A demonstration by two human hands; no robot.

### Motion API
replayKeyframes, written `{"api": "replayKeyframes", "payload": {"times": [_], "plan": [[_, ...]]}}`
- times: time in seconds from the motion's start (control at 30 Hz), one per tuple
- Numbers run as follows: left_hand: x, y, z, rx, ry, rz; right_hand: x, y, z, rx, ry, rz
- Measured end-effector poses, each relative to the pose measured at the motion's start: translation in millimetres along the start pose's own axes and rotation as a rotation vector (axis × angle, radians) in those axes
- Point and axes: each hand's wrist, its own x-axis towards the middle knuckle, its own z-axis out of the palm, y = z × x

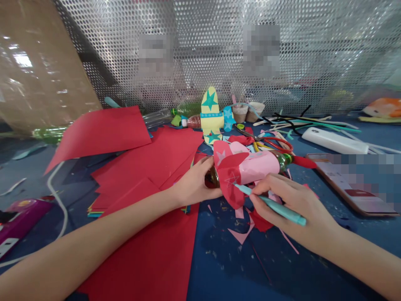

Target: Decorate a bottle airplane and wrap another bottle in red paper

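Note:
My left hand (199, 182) is closed around the base end of a plastic bottle (212, 177) lying on its side. Pink paper (259, 166) wraps the bottle, and its green-capped neck points right. Red paper wings (230, 165) are attached near the base; the upper one bears a pale star. In my right hand (283, 205) is a light-blue marker pen (278, 207), its tip on the lower red wing, where a star outline shows. Pink and red paper scraps (242, 234) lie beneath the bottle.
Red paper sheets (150, 159) spread at left. Behind the bottle are a yellow paper piece with green stars (210, 113), red-handled scissors (275, 143) and paper cups (240, 112). A phone (354, 184) and white glue gun-like device (335, 140) lie right; a purple power strip (25, 213) left.

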Motion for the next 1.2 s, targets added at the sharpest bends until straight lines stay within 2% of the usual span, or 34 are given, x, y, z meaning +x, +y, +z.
{"api": "replayKeyframes", "payload": {"times": [0.2,0.83,1.07,1.2], "plan": [[0.3,-2.5,0.3,-0.008,-0.001,0.043,0.4,-0.2,-0.6,-0.028,0.005,0.01],[0.5,-4.2,0.3,-0.013,-0.001,0.039,1.8,0.0,-1.1,-0.036,-0.002,0.025],[0.0,-6.3,0.7,0.018,-0.014,0.01,-4.1,0.5,-0.5,0.013,0.109,-0.008],[-0.1,-6.6,0.7,0.012,-0.018,0.023,-1.5,-1.2,-1.6,-0.005,0.07,-0.019]]}}
